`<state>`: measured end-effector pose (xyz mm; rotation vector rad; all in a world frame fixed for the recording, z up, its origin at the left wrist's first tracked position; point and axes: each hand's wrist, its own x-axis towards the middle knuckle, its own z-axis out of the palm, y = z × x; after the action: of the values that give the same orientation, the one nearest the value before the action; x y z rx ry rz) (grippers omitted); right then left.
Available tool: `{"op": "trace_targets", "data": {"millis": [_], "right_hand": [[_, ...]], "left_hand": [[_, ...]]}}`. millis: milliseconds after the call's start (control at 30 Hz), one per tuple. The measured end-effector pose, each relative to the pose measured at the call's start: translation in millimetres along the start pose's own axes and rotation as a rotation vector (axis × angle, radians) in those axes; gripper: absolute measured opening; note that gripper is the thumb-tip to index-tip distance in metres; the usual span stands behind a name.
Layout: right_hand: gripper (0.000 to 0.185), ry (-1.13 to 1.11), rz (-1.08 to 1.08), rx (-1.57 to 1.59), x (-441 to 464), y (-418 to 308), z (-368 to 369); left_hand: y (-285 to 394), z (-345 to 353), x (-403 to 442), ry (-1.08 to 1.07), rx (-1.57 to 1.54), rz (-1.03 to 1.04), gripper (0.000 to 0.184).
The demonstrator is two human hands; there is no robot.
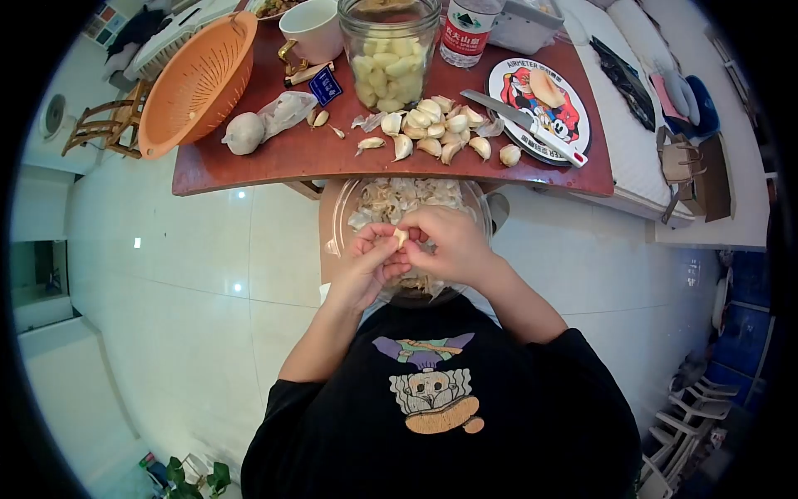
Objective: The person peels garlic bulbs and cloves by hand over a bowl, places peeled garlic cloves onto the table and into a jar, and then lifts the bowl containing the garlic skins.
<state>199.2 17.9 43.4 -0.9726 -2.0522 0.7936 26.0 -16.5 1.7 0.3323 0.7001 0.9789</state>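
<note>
Both my hands meet over a clear bowl full of papery garlic skins. Between the fingertips is a pale garlic clove. My left hand pinches it from the left, and my right hand grips it from the other side with thumb and forefinger. On the table edge just beyond lies a pile of unpeeled cloves. Behind the pile stands a glass jar filled with peeled cloves. How much skin is on the held clove is too small to tell.
On the red table are an orange colander, garlic bulbs, a white mug, and a water bottle. A knife rests across a cartoon plate, its handle toward the table's front edge.
</note>
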Motion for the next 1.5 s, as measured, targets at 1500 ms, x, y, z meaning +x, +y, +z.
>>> {"op": "trace_targets", "data": {"millis": [1500], "right_hand": [[0.011,0.100,0.046,-0.288,-10.7,22.2,-0.3]], "left_hand": [[-0.4,9.0,-3.5,0.110,0.210,0.154,0.020]]}}
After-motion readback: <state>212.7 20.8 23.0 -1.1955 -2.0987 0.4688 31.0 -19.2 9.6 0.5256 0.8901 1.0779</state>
